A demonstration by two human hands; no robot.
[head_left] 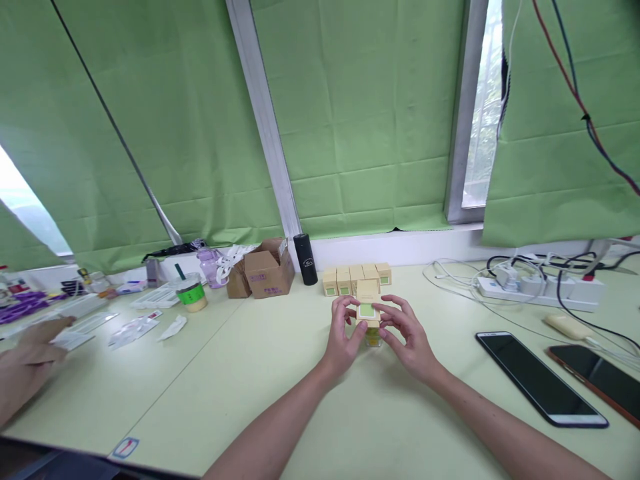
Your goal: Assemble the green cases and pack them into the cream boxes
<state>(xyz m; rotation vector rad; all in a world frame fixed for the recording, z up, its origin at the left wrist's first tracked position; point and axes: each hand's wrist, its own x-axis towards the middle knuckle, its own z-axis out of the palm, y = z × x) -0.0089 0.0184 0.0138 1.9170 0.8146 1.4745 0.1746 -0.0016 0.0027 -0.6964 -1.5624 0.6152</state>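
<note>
Both my hands hold one small cream box with a green square label (367, 305) just above the pale green table (280, 393). My left hand (343, 333) grips its left side with curled fingers. My right hand (406, 330) pinches its right side. Something small and yellowish shows under the box, between my palms; I cannot make out what it is. Behind the box, a row of several matching cream boxes (356, 277) stands near the wall.
A black cylinder (305, 259) and open brown cartons (263, 270) stand behind left. Another person's hand (27, 363) rests at the far left among white packets (135, 327) and a green-banded cup (191, 292). Two phones (540, 379) and a power strip (543, 288) lie right.
</note>
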